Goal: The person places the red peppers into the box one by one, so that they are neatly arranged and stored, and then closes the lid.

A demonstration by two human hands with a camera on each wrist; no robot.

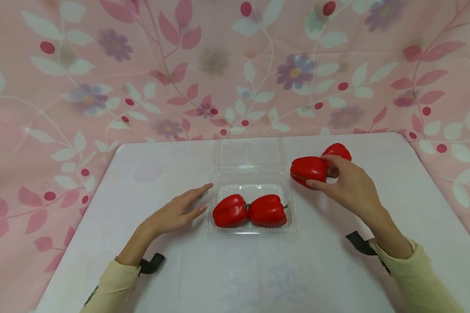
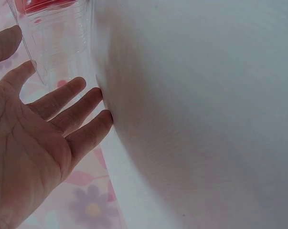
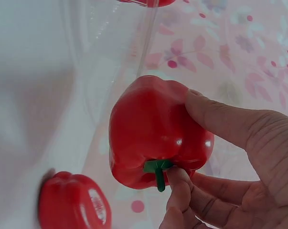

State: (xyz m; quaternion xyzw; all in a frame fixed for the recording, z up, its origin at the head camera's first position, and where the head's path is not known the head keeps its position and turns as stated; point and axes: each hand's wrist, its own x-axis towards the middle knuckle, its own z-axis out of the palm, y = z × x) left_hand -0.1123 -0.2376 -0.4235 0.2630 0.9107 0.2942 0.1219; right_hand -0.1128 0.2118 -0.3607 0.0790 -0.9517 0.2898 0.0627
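A clear plastic clamshell box (image 1: pixel 254 178) stands unfolded mid-table, its lid lying back toward the wall. Two red bell peppers, one at the left (image 1: pixel 230 211) and one at the right (image 1: pixel 267 211), lie side by side in its near half. My right hand (image 1: pixel 352 187) holds another red bell pepper (image 1: pixel 308 170) between thumb and fingers, right of the box; its green stem (image 3: pixel 159 172) shows in the right wrist view. Behind that hand lies one more red bell pepper (image 1: pixel 337 151). Beside the box's left edge, my left hand (image 1: pixel 176 213) has its fingers extended and holds nothing.
A white cloth (image 1: pixel 172 269) covers the table. Pink floral fabric (image 1: pixel 235 65) hangs behind its far edge. A dark curved piece is at each wrist, the left one (image 1: pixel 152 263) and the right one (image 1: pixel 360 243), by cream sleeves.
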